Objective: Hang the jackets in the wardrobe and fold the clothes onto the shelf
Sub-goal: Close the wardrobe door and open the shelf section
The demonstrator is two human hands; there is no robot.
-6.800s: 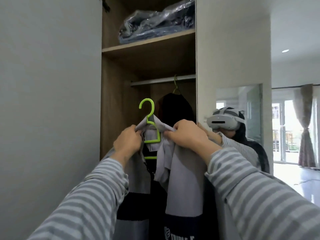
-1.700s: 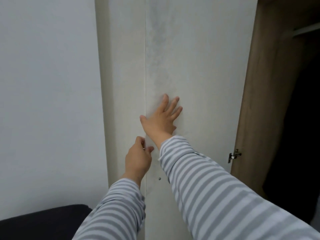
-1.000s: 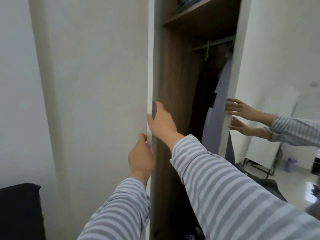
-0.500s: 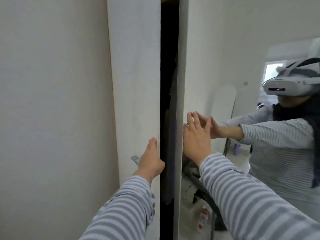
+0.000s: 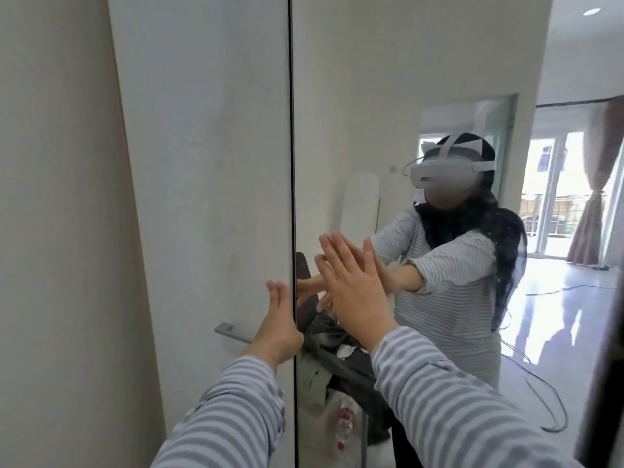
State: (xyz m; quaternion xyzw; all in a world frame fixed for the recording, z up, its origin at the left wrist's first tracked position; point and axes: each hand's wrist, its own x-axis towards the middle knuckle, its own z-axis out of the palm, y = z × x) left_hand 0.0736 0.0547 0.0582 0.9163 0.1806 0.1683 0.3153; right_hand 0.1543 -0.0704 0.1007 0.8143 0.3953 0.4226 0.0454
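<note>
wardrobe [image 5: 209, 163]: seen from the front, fills most of the view; both doors stand upright, long axis vertical, faces turned to the camera.
door seam [image 5: 291, 130]: a thin dark vertical line is seen between the two doors; the doors are shut against each other, nothing of the inside is shown.
left door [image 5: 202, 197]: plain white panel; a grey bar handle [image 5: 225, 330] is fixed low on it, near the seam, and juts out toward the camera.
right door [image 5: 344, 96]: mirror-faced; a room, a bright window with a curtain, and a person in a white headset and striped top are reflected in it.
left hand [image 5: 278, 327]: held flat and open, fingers straight and together, pointed up; it is laid edge-on along the left door's right edge at the seam. nothing is held. the bar handle is just beside it, contact with it cannot be told.
right hand [image 5: 354, 292]: fully open, fingers spread and pointed up-left; the palm is pressed toward the mirror door, fingertips met by their reflection. nothing is held.
sleeves: grey-white striped, both arms stretched forward.
jackets / clothes: only a dark heap of clothes [image 5: 337, 349] is seen, as a reflection low in the mirror, behind the person.
</note>
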